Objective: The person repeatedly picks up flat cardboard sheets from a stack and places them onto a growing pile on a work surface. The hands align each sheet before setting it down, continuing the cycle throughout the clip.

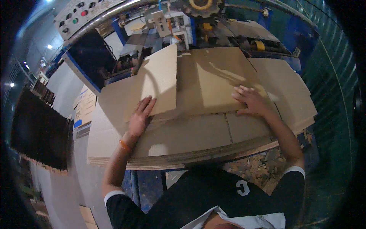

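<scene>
Left hand (140, 115) and right hand (251, 102) on cardboard panels.
The left hand lies open, fingers extended and close together, on the left panel (162, 80); the right, fingers spread and thumb apart, rests on the right panel (221, 86). Both panels extend forward from the fingers, above a cardboard stack (187, 135), toward the machine (183, 28).

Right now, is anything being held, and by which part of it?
Nothing looks gripped: the left hand rests on the left cardboard panel near its lower edge, and the right hand on the right panel near its lower right corner.
</scene>
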Available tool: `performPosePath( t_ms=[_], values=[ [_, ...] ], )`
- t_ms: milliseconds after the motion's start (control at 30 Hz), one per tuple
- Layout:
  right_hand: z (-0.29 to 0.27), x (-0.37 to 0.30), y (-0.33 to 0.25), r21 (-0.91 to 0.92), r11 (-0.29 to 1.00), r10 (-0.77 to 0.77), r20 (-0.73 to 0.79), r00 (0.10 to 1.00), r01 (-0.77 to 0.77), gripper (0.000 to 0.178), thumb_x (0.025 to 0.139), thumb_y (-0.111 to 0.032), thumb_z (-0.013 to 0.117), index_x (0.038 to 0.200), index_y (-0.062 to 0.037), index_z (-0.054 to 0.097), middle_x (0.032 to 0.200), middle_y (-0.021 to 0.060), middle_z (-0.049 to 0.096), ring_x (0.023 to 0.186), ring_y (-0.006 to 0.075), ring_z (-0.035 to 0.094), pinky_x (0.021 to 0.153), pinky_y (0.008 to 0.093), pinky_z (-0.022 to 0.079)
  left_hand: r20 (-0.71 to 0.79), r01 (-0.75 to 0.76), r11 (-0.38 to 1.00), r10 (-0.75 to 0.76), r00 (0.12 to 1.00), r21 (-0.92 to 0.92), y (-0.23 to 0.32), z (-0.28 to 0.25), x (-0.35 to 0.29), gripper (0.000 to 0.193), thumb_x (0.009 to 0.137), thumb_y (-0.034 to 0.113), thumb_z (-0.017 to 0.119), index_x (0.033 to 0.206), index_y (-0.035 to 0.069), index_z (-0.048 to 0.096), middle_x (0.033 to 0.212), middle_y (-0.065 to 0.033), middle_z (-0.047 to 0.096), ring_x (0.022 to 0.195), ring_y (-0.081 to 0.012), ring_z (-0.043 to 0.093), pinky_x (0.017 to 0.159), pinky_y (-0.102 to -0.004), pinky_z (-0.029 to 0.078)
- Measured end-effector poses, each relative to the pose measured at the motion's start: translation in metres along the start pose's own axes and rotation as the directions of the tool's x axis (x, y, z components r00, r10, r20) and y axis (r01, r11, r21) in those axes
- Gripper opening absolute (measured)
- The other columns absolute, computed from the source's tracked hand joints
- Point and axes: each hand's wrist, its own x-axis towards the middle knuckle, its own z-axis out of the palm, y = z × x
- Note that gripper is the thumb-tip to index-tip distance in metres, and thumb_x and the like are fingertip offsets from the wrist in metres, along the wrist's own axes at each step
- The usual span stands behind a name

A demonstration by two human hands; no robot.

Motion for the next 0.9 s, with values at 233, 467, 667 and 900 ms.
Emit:
performPosePath(
  t_ms=[233,467,667,900],
  values=[
    [0.003,0.061,0.039,0.111,0.978,0.187,-0.075,0.98,-0.178,0.066,0.076,-0.051,0.057,0.133,-0.0205,0.041,0.14,0.0087,0.035,0.124,0.0338,0.037,0.1,0.0453,0.032,-0.122,0.001,0.99,0.016,0.992,0.138,-0.041,0.059,0.07,0.053,0.079,0.009,0.052,0.131,0.016,0.042,0.127,-0.0092,0.047,0.115,-0.0309,0.046,0.097,-0.0398,0.039],
    [0.014,0.098,-0.001,-0.212,0.868,0.391,-0.269,0.88,-0.45,0.056,0.083,-0.035,0.057,0.132,-0.0129,0.041,0.134,0.0156,0.04,0.118,0.0368,0.042,0.098,0.042,0.035,-0.085,0.4,0.71,-0.436,0.896,0.579,-0.038,0.07,0.1,0.069,0.082,0.023,0.058,0.14,0.012,0.022,0.132,-0.0133,0.041,0.123,-0.0336,0.037,0.098,-0.0476,0.034],
    [-0.022,-0.049,0.013,0.535,0.778,0.454,-0.115,0.884,-0.33,0.047,0.082,-0.024,0.059,0.124,-0.0065,0.05,0.129,0.0159,0.048,0.119,0.0301,0.045,0.1,0.0348,0.034,-0.344,0.479,0.835,-0.381,0.858,0.27,-0.008,0.002,-0.013,0.077,0.077,0.028,0.065,0.137,0.0,0.024,0.132,-0.0246,0.037,0.124,-0.0384,0.034,0.102,-0.0507,0.026],
    [0.049,-0.223,0.09,0.342,0.377,0.925,-0.175,0.336,-0.861,0.059,0.088,-0.043,0.05,0.131,-0.0033,0.042,0.129,0.02,0.045,0.119,0.0356,0.041,0.097,0.0425,0.035,-0.574,0.978,0.182,-0.814,0.091,-0.103,-0.009,-0.027,-0.178,0.082,0.078,0.033,0.064,0.132,-0.014,0.023,0.138,-0.0324,0.024,0.131,-0.0431,0.02,0.108,-0.0443,0.015]
  ],
)
